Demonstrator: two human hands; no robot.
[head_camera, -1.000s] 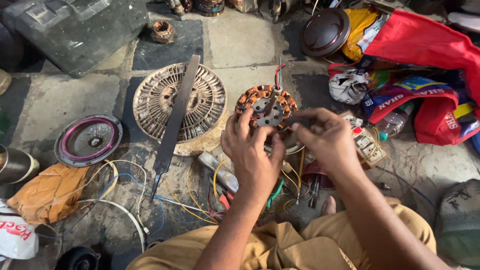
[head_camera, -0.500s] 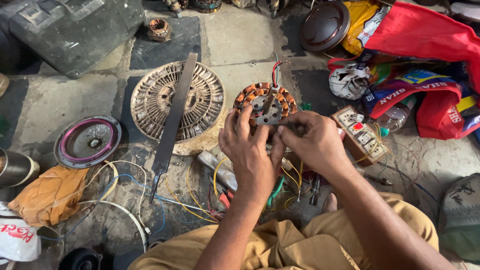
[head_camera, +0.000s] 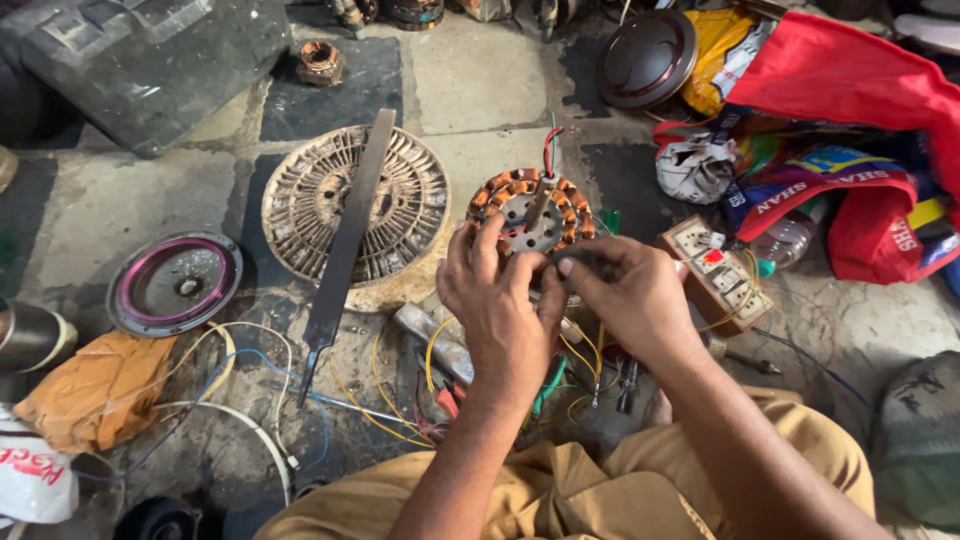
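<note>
Item, left hand: as I read it, fingers spread and gripping the near rim of the copper-wound stator, steadying it upright-tilted toward me. Item, right hand: fingertips pinched at the stator's lower edge; whether they nip a wire I cannot tell. Stator: raised off the floor between both hands. Beyond: ribbed round rotor casing with flat metal blade across it; switchboard just right; loose wires below.

Red printed bags right; white bag bottom-left
</note>
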